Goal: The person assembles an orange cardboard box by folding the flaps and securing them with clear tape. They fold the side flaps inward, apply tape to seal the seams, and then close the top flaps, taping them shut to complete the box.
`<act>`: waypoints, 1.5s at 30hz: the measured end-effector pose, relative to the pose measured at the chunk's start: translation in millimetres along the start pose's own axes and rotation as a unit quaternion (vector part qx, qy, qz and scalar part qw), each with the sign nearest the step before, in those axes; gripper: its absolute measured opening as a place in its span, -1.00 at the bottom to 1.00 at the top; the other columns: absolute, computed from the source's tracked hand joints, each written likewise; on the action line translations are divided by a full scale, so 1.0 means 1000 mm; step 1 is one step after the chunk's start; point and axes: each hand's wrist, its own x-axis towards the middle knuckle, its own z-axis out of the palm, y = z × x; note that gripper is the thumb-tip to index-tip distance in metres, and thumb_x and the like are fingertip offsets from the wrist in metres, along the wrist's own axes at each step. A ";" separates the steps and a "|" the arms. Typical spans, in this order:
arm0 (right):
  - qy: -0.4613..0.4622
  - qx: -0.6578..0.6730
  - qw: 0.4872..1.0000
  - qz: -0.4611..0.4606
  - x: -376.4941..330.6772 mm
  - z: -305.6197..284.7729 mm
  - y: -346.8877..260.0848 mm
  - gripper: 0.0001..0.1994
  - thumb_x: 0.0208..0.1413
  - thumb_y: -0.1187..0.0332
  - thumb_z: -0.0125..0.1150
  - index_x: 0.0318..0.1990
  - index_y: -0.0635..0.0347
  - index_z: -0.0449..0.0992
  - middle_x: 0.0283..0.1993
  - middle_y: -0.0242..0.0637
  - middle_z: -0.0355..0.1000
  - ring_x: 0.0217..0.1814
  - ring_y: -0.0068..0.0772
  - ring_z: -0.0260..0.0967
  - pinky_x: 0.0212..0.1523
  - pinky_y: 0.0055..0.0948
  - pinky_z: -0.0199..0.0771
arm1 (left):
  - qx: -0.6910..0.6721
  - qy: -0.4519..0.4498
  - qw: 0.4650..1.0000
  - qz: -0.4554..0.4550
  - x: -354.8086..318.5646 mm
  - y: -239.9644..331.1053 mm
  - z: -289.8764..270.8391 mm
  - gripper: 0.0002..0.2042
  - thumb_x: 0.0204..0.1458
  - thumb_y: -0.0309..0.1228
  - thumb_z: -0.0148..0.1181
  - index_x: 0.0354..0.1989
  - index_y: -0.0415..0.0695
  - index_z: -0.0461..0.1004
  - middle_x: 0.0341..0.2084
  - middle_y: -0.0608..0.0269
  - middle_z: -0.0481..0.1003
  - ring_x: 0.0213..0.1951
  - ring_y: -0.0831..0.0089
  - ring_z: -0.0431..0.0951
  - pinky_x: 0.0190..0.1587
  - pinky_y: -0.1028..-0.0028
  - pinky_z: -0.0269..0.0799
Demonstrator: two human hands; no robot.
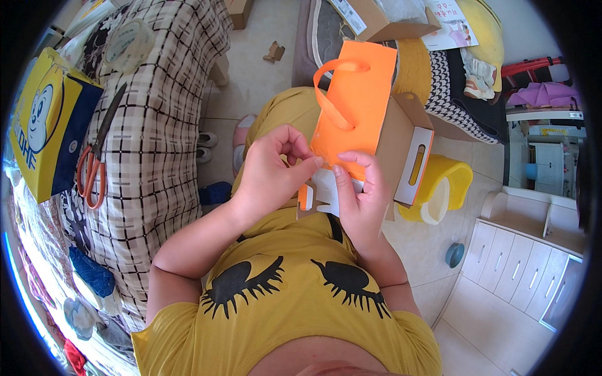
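Note:
An orange cardboard box [370, 75] lies partly unfolded on my lap, with an orange ribbon handle [332, 100] looped from its top panel. My left hand [279, 164] pinches the near left corner of that panel between thumb and fingers. At its near edge, my right hand [364, 193] grips the cardboard, thumb beside a white inner flap [326, 188]. A brown side of the box spreads to the right and ends in a white flap with a slot [415, 164]. Whether something small sits in the left fingertips is hidden.
On the left, a checked cloth [169, 125] covers a table with orange-handled scissors [94, 164], a tape roll [130, 44] and a yellow-blue box [50, 125]. A yellow plastic stool [448, 188] stands right of my lap. Beyond sits an open carton [389, 25] beside a pair of shoes [480, 75].

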 end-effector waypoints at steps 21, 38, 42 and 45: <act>-0.003 0.003 1.000 -0.011 0.000 0.000 -0.001 -0.84 0.13 0.61 0.11 -0.13 0.34 0.41 -0.23 -0.23 0.47 -0.27 -0.55 0.44 -0.26 -0.60 0.43 | -0.060 0.028 0.998 -0.019 -0.001 -0.004 0.002 -0.81 -0.10 -0.57 0.29 -0.46 -0.19 0.33 -0.56 0.43 0.40 -0.51 0.72 0.30 -0.44 0.68 0.27; -0.003 0.001 1.000 -0.010 0.001 0.000 -0.002 -0.85 0.12 0.60 0.12 -0.14 0.33 0.41 -0.25 -0.22 0.47 -0.26 -0.49 0.48 -0.24 -0.57 0.44 | -0.050 0.027 0.998 -0.003 0.000 -0.003 0.004 -0.82 -0.09 -0.59 0.29 -0.44 -0.21 0.35 -0.55 0.41 0.42 -0.51 0.73 0.33 -0.45 0.69 0.29; -0.003 -0.006 1.000 -0.013 0.000 0.000 -0.002 -0.85 0.12 0.59 0.12 -0.14 0.33 0.41 -0.26 -0.22 0.48 -0.26 -0.48 0.48 -0.25 -0.57 0.44 | -0.013 0.007 1.000 0.002 0.000 -0.003 0.002 -0.81 -0.03 -0.60 0.25 -0.42 -0.21 0.31 -0.50 0.37 0.44 -0.46 0.72 0.40 -0.42 0.67 0.40; 0.000 -0.005 1.000 -0.014 0.000 0.000 -0.002 -0.85 0.12 0.59 0.13 -0.15 0.32 0.41 -0.26 -0.21 0.48 -0.27 -0.47 0.49 -0.25 -0.57 0.44 | 0.002 -0.001 1.000 -0.004 -0.001 -0.002 0.001 -0.81 -0.01 -0.61 0.24 -0.40 -0.21 0.29 -0.47 0.33 0.45 -0.44 0.72 0.43 -0.41 0.67 0.46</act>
